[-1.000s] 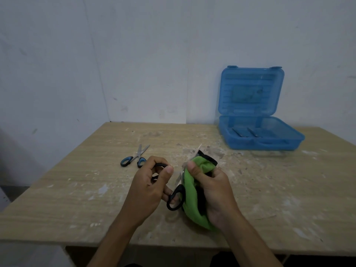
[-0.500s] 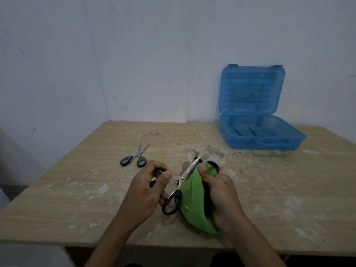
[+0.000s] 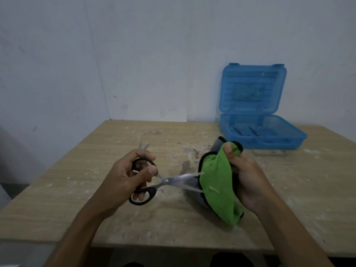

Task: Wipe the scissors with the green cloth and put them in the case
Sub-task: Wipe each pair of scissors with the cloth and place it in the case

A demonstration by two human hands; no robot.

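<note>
Two blades spread, tips in green cloth (image 3: 217, 182)

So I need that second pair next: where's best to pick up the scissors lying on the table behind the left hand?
Only the blade tips of the second scissors show above the left hand; the handles are hidden. Likely grip the handle end from the near side, blades pointing away.
</note>
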